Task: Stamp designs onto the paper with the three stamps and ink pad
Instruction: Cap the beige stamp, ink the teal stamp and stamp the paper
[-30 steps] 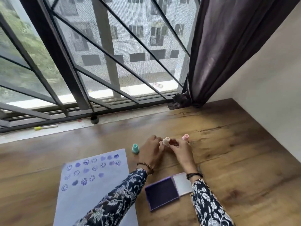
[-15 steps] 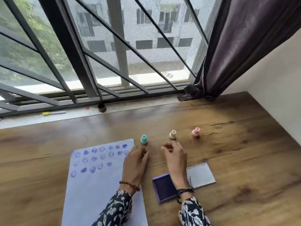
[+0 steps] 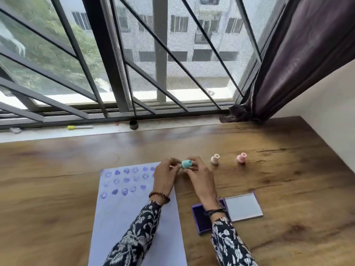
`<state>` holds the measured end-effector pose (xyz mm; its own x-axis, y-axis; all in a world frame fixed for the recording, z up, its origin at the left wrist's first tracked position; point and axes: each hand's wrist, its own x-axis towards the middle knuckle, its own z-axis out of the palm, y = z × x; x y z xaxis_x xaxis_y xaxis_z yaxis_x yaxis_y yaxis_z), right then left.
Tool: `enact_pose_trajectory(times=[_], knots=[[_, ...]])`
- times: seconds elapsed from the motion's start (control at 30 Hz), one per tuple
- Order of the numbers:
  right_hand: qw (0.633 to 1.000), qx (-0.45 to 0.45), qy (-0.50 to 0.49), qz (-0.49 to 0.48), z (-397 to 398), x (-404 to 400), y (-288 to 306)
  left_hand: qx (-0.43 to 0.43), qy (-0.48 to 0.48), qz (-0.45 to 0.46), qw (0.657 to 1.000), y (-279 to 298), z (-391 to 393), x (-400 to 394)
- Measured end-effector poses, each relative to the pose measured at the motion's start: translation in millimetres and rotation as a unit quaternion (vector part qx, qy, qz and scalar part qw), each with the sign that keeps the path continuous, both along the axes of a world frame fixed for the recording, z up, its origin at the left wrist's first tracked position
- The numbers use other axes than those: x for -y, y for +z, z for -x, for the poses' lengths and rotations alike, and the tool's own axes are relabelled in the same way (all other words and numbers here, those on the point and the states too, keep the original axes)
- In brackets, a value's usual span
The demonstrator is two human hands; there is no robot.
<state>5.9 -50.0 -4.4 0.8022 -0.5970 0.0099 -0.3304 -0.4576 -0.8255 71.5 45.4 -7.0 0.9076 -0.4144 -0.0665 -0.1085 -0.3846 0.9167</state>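
A small teal stamp is pinched between the fingertips of my left hand and my right hand, just off the top right corner of the white paper. The paper carries rows of purple smiley and heart prints on its far half. A cream stamp and a pink stamp stand upright on the wooden table to the right. The open purple ink pad lies near my right wrist, its clear lid folded out to the right.
The wooden table runs to a white wall on the right. A window sill at the back holds a yellow-capped marker and a small dark cap. A dark curtain hangs at the back right.
Both hands left the cream stamp standing, drew back, then moved left and closed on the teal stamp, which stood alone before. My view has shifted to the left.
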Motion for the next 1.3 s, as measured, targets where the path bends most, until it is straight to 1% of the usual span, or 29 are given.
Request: enact_pose_trajectory(times=[0.07,0.1,0.17,0.2,0.23,0.3,0.4,0.47,0.5,0.53,0.57,0.6,0.63,0.67,0.7,0.73,0.8,0.83,0.87,1.0,1.07,1.13,1.17,1.23,1.3], knots=[[0.998,0.044,-0.009,-0.037,16,-2,7,-0.079,-0.009,0.088,0.993,4,6,-8],[0.996,0.06,-0.013,-0.058,24,-4,9,-0.133,-0.016,0.135,0.982,7,10,-12],[0.991,0.082,-0.015,-0.106,41,-11,13,-0.256,-0.037,0.22,0.941,12,21,-17],[0.99,0.087,-0.017,-0.113,48,-15,15,-0.301,-0.046,0.243,0.921,14,27,-19],[0.99,0.092,-0.021,-0.102,55,-19,16,-0.324,-0.053,0.248,0.911,16,33,-21],[0.993,0.097,-0.035,-0.058,67,-26,18,-0.33,-0.064,0.245,0.91,20,44,-26],[0.996,0.07,-0.046,-0.016,80,-37,23,-0.314,-0.067,0.251,0.913,23,59,-31],[0.994,0.058,-0.089,-0.025,85,-42,24,-0.298,-0.067,0.255,0.918,24,67,-32],[0.988,0.06,-0.123,-0.071,86,-43,26,-0.282,-0.065,0.248,0.924,25,70,-32],[0.973,0.07,-0.159,-0.154,87,-43,29,-0.254,-0.066,0.226,0.938,27,72,-33],[0.941,0.085,-0.192,-0.266,88,-43,31,-0.205,-0.068,0.182,0.959,27,72,-34],[0.888,0.108,-0.219,-0.391,90,-42,33,-0.136,-0.07,0.121,0.981,27,72,-36],[0.82,0.133,-0.238,-0.504,93,-41,36,-0.06,-0.074,0.056,0.994,25,70,-38],[0.768,0.147,-0.243,-0.574,98,-40,36,0.007,-0.081,-0.001,0.997,21,68,-40],[0.743,0.151,-0.233,-0.61,104,-39,35,0.053,-0.095,-0.047,0.993,18,66,-42],[0.73,0.154,-0.218,-0.629,110,-40,35,0.082,-0.113,-0.087,0.986,14,66,-44],[0.719,0.162,-0.201,-0.645,120,-39,32,0.114,-0.145,-0.16,0.97,8,65,-45],[0.725,0.162,-0.2,-0.639,123,-38,31,0.121,-0.155,-0.182,0.963,4,66,-46],[0.74,0.161,-0.203,-0.62,126,-36,28,0.126,-0.16,-0.192,0.96,1,67,-46],[0.833,0.148,-0.215,-0.488,138,-26,21,0.145,-0.165,-0.17,0.961,-5,74,-48],[0.889,0.13,-0.202,-0.389,146,-20,19,0.165,-0.19,-0.169,0.953,-5,81,-48],[0.946,0.081,-0.188,-0.25,153,-14,18,0.201,-0.225,-0.204,0.931,-7,88,-47],[0.967,0.049,-0.179,-0.172,155,-12,18,0.215,-0.238,-0.224,0.92,-10,92,-46],[0.987,0.004,-0.154,-0.048,155,-13,18,0.223,-0.257,-0.255,0.905,-14,98,-45],[0.991,-0.022,-0.125,0.046,157,-17,15,0.22,-0.262,-0.273,0.899,-16,101,-43]])
